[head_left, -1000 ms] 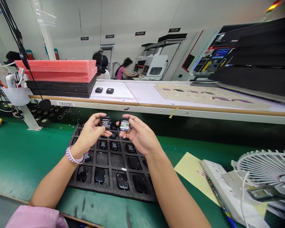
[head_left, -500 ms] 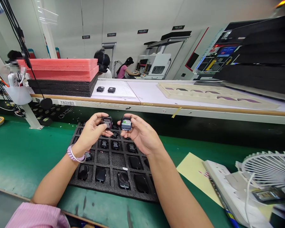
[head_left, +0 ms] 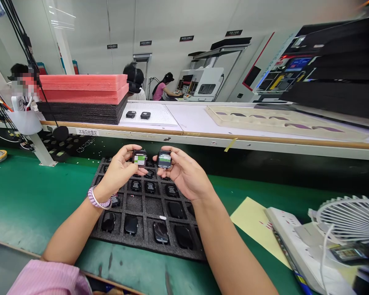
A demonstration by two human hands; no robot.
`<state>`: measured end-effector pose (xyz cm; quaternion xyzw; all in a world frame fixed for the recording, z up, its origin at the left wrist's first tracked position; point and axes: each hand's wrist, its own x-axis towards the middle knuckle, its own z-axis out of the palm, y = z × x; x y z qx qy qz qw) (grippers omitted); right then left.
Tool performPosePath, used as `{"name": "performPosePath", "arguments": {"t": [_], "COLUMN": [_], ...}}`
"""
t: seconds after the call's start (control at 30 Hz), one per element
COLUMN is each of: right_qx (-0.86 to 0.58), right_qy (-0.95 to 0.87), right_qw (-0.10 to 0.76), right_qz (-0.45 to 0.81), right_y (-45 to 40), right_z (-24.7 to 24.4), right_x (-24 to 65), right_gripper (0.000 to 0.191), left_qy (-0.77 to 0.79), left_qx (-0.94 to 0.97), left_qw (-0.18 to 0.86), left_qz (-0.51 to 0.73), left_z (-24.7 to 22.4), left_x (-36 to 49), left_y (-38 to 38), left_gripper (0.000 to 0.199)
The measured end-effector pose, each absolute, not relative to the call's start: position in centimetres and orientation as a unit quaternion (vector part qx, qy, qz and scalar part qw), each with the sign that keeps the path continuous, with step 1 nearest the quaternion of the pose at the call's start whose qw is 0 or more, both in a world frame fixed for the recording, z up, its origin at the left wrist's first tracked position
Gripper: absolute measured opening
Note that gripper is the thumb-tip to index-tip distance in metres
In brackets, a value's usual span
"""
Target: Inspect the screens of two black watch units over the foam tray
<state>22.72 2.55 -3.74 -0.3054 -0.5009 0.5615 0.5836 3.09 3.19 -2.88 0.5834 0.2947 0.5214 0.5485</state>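
Note:
My left hand [head_left: 123, 165] pinches a smartwatch body [head_left: 140, 158] without a strap, its lit screen showing white text and a green band. A second smartwatch body [head_left: 164, 159], also lit with a green stripe, is held by the fingers of my right hand [head_left: 184, 172]. The two watches are side by side with a small gap, above the far part of a black foam tray [head_left: 147, 248]. Several watch bodies sit in its compartments, some with lit text, such as one watch [head_left: 135, 185], and others dark, such as another watch [head_left: 160, 232]. My hands hide part of the tray.
A raised shelf [head_left: 203, 141] runs behind the tray, bearing red foam sheets [head_left: 83, 88], two small black devices and a beige tray [head_left: 217, 116]. At right are yellow paper [head_left: 255, 225], a white power strip [head_left: 290, 233] and a fan [head_left: 350, 217]. Other people sit beyond.
The left watch's screen has switched from white text on black to a display with a green band. Both hands keep nearly the same place and hold; the view shifts slightly.

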Motion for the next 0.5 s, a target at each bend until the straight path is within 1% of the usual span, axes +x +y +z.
{"name": "performPosePath", "arguments": {"t": [0.07, 0.17, 0.23, 0.5], "right_qx": [-0.305, -0.298, -0.298, -0.320], "right_qy": [-0.499, -0.495, -0.496, -0.512], "right_qw": [0.584, 0.585, 0.583, 0.581], "right_qz": [0.563, 0.569, 0.570, 0.547], "right_y": [2.55, 2.55, 2.55, 2.69], "right_z": [-3.72, -3.70, -3.74, -4.21], "right_x": [22.71, 22.67, 22.65, 22.46], "right_gripper": [0.042, 0.043, 0.043, 0.051], "left_qy": [0.292, 0.296, 0.297, 0.285], "left_qx": [0.586, 0.581, 0.568, 0.568], "left_qw": [0.547, 0.555, 0.569, 0.591], "left_qz": [0.521, 0.517, 0.515, 0.497], "left_z": [-2.85, -2.73, -2.66, -2.75], "left_x": [3.12, 3.04, 2.93, 2.94], "left_y": [3.19, 3.16, 3.15, 2.99], "left_gripper": [0.047, 0.035, 0.031, 0.036]}}
